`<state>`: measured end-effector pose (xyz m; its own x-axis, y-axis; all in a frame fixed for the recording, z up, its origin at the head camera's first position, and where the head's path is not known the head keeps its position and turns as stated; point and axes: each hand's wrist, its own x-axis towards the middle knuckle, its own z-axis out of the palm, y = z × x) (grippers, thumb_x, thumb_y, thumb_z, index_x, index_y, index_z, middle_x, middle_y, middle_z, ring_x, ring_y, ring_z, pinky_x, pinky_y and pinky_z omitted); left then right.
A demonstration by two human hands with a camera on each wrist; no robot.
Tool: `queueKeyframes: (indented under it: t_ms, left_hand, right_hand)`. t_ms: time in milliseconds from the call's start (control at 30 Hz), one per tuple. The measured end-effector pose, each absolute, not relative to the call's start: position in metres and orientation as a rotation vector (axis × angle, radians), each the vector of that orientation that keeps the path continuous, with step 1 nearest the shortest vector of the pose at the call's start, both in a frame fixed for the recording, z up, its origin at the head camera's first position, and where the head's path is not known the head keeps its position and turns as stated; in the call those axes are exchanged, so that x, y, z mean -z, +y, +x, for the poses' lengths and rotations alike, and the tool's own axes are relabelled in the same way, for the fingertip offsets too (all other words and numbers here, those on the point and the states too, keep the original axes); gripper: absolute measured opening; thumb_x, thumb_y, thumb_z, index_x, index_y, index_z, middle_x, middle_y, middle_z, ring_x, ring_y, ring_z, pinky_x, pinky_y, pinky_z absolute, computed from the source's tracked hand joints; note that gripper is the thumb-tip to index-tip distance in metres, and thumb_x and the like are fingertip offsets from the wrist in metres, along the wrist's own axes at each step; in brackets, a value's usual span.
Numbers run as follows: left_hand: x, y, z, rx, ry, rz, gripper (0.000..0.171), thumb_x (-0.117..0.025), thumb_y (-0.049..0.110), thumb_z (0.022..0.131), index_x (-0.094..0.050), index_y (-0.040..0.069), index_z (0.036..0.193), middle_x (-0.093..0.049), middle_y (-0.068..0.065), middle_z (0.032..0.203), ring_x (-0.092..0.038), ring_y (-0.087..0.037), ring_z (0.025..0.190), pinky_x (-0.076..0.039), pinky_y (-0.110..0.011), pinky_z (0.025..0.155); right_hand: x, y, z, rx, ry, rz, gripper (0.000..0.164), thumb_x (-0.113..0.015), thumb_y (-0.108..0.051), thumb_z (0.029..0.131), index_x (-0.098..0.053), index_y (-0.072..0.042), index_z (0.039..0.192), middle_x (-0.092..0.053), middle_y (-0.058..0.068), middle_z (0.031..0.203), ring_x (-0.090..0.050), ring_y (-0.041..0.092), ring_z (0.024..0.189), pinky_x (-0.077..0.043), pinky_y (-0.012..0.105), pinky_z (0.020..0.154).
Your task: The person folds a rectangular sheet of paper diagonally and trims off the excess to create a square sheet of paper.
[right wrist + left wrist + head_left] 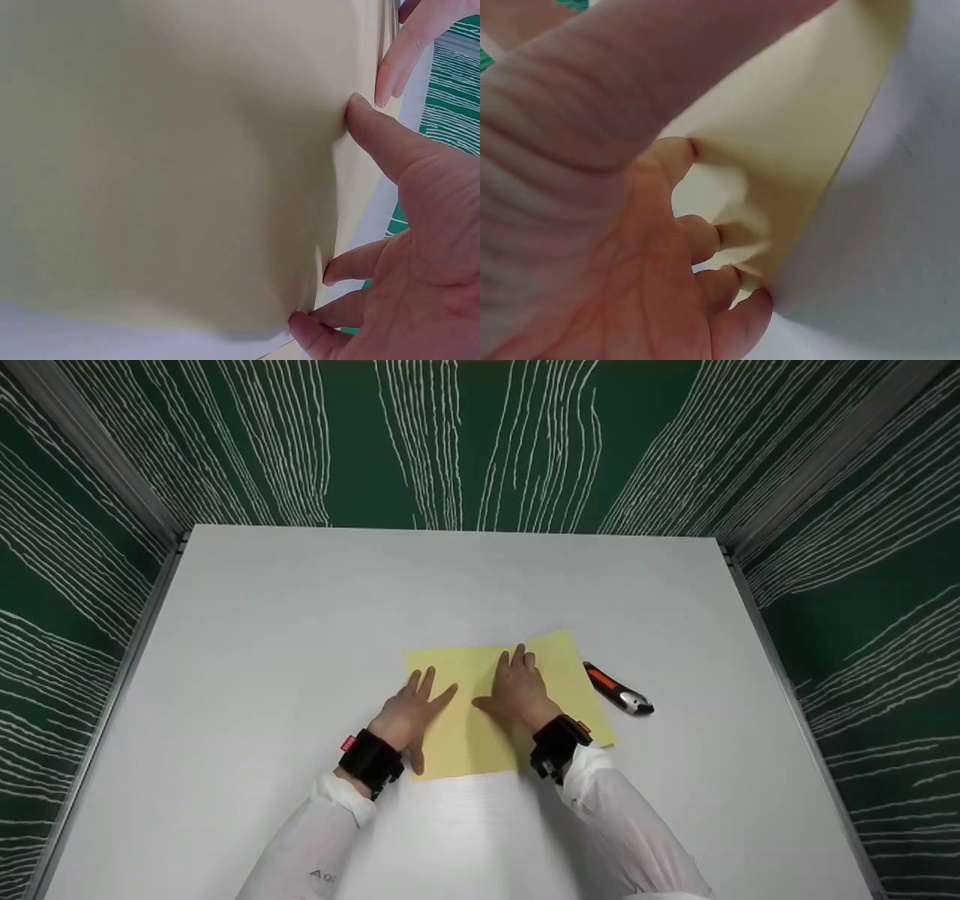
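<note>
Yellow paper (469,742) lies on the white table, and a slanted yellow part (574,679) extends from it on the right. My left hand (409,712) rests on the paper's left side with fingers and thumb spread. In the left wrist view, its fingertips (709,236) touch the paper near an edge. My right hand (521,690) presses near where the slanted part meets the rest, its fingers pointing to the far edge. The right wrist view shows its thumb and fingertips along a paper edge, with left-hand fingers (420,45) close by.
A utility knife (619,690) with a black and orange handle lies just right of the paper. The white table (300,600) reaches back to green walls (360,450) with white wavy lines. Metal frame bars (101,457) stand at the corners.
</note>
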<state>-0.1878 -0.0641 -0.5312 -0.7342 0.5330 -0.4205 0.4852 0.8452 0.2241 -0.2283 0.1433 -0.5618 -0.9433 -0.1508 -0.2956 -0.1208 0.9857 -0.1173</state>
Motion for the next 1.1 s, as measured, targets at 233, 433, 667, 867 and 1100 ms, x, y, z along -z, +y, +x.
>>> queueKeyframes:
  t_ms: [233, 433, 667, 867, 1100]
  left_hand:
    - [0.539, -0.072, -0.189, -0.233, 2.573, 0.826, 0.141, -0.094, 0.040, 0.035, -0.017, 0.016, 0.152, -0.003, -0.025, 0.156, -0.006, -0.047, 0.143, -0.029, -0.054, 0.111]
    - [0.542, -0.078, -0.196, -0.257, 2.556, 0.833, 0.137, -0.089, 0.052, 0.042, -0.015, 0.019, 0.152, -0.001, -0.022, 0.158, -0.003, -0.046, 0.144, -0.019, -0.059, 0.113]
    - [0.542, -0.072, -0.202, -0.316, 2.611, 0.710, 0.110, -0.082, 0.051, 0.061, -0.023, 0.024, 0.150, -0.009, -0.019, 0.158, -0.008, -0.046, 0.143, -0.021, -0.061, 0.111]
    - [0.547, -0.067, -0.206, -0.326, 2.640, 0.619, 0.123, -0.087, 0.050, 0.052, -0.019, 0.023, 0.151, -0.005, -0.019, 0.158, -0.005, -0.049, 0.143, -0.019, -0.060, 0.113]
    - [0.554, -0.071, -0.210, -0.318, 2.663, 0.587, 0.136, -0.086, 0.058, 0.045, -0.012, 0.021, 0.152, 0.001, -0.019, 0.158, -0.001, -0.046, 0.144, -0.015, -0.059, 0.114]
  right_hand:
    - [0.565, 0.148, -0.226, 0.141, 2.874, -0.253, 0.106, -0.066, -0.065, 0.074, -0.031, 0.010, 0.142, -0.024, 0.038, 0.145, -0.031, 0.048, 0.131, -0.043, 0.043, 0.102]
    - [0.567, 0.150, -0.226, 0.214, 2.835, -0.246, 0.105, -0.065, -0.061, 0.077, -0.024, 0.010, 0.144, -0.016, 0.039, 0.148, -0.023, 0.050, 0.135, -0.037, 0.048, 0.106]
    - [0.564, 0.140, -0.222, 0.195, 2.892, -0.139, 0.098, -0.071, -0.059, 0.073, -0.040, 0.009, 0.136, -0.032, 0.030, 0.144, -0.035, 0.041, 0.131, -0.048, 0.045, 0.094]
    - [0.565, 0.135, -0.211, 0.214, 3.029, -0.124, 0.075, -0.075, -0.054, 0.071, -0.061, 0.009, 0.108, -0.053, 0.016, 0.107, -0.052, 0.029, 0.103, -0.056, 0.039, 0.073]
    - [0.565, 0.143, -0.201, 0.159, 3.020, -0.339, 0.082, -0.073, -0.058, 0.071, -0.056, 0.003, 0.123, -0.054, 0.022, 0.119, -0.052, 0.037, 0.114, -0.054, 0.044, 0.081]
